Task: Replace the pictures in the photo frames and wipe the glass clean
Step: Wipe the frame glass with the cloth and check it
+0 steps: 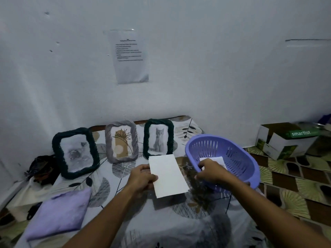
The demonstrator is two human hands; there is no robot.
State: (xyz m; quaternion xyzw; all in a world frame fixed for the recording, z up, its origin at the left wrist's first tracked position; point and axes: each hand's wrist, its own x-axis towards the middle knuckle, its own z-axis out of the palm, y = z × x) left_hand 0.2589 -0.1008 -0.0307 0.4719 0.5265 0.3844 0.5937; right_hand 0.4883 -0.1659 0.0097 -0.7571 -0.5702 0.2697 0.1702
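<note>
A low surface covered with a leaf-patterned cloth [161, 221] sits against a pale, scuffed wall [215, 77]. A printed sheet of paper [129, 56] is taped to the wall above it; its text is too small to read.

At the far left, a dark crumpled bag [43, 169] lies by the wall. Near the front left corner rests a folded lilac cloth [59, 213].

Three photo frames stand upright in a row, facing the viewer, each taller than wide. The left dark green frame [75, 153] shows a blurred pale picture. The grey frame [121, 142] in the middle holds a drawing of a plant in tan tones. The right dark green frame [158, 138] holds a picture of a sitting kitten.

Just in front of the frames, the left hand [143, 178] holds a white card [168, 176] by its left edge, thumb on top and fingers curled beneath. The card's blank side is up, with its long axis running from near to far, tilted slightly left at the far end.

The right hand [211, 172] reaches over the rim of a purple plastic colander [238, 158] tipped toward the viewer, its fingers pinching a white paper [215, 161] lying inside.

Further right, a floor mat with a fan pattern [293, 190] shows, and an open cardboard box [286, 138] marked "smartist" stands by the wall.
</note>
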